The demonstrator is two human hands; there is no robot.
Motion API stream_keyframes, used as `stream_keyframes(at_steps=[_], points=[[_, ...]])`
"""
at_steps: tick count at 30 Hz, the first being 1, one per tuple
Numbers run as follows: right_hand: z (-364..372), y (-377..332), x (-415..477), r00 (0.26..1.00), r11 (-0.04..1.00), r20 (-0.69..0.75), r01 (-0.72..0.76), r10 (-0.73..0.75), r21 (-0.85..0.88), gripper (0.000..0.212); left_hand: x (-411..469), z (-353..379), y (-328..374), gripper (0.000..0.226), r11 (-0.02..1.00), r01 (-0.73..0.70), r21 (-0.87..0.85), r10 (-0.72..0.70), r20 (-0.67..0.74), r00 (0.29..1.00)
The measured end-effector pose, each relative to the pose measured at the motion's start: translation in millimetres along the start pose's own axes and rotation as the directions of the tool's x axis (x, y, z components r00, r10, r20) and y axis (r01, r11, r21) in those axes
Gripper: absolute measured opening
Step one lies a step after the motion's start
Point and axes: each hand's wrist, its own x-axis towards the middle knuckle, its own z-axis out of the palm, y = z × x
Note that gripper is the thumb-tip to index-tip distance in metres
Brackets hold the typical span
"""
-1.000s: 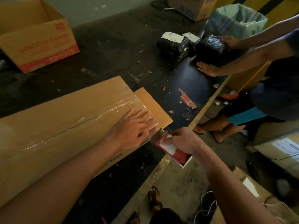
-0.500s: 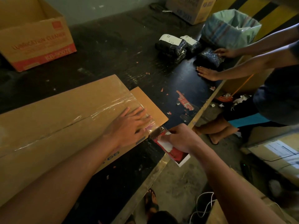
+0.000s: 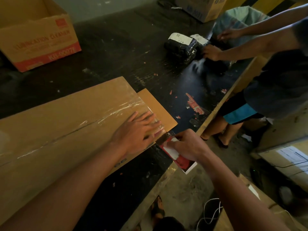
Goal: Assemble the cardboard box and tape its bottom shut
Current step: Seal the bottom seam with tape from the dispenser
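One cardboard box (image 3: pixel 58 122) lies flat on the table (image 3: pixel 116 52), with one clear tape strip (image 3: pixel 116 110) along its seam. The left hand (image 3: pixel 135 132) is flat on the box's end, fingers spread, pressing the tape. The right hand (image 3: pixel 190 145) curls around one red tape dispenser (image 3: pixel 182 161), just off the box's corner.

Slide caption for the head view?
Left hand presses tape onto the cardboard box; right hand grips the red tape dispenser at its edge.

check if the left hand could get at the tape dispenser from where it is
Probably yes: the left hand lies flat on the cardboard box's taped end, right beside the tape dispenser, with nothing between them. The right hand grips it, though.
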Motion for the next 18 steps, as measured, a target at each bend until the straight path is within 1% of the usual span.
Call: stream_keyframes(at_steps=[4, 9, 13, 16, 18], points=[[-1, 1, -4, 1.0, 1.0, 0.028, -0.013, 0.013, 0.02, 0.036, -1, 0, 1, 0.06, 1.0, 0.009, 0.01, -0.009, -0.008, 1.0], [-10, -9, -5, 0.993, 0.995, 0.068, -0.094, 0.093, 0.019, 0.032, -2, -2, 4, 0.06, 0.999, 0.016, 0.03, -0.016, 0.001, 1.0], [-10, -25, 0, 0.993, 0.996, 0.104, -0.065, 0.059, 0.059, 0.019, -2, 4, 2, 0.056, 0.999, 0.015, 0.036, -0.014, -0.03, 0.999], [-6, -28, 11, 0.981, 0.987, 0.131, -0.151, 0.143, 0.052, 0.021, -2, 7, -1, 0.055, 0.999, 0.007, 0.046, -0.005, -0.031, 0.999], [-9, -31, 19, 0.971, 0.983, 0.164, -0.183, 0.177, 0.021, 0.03, -1, 8, -2, 0.055, 0.999, 0.003, 0.054, -0.002, -0.021, 1.0]])
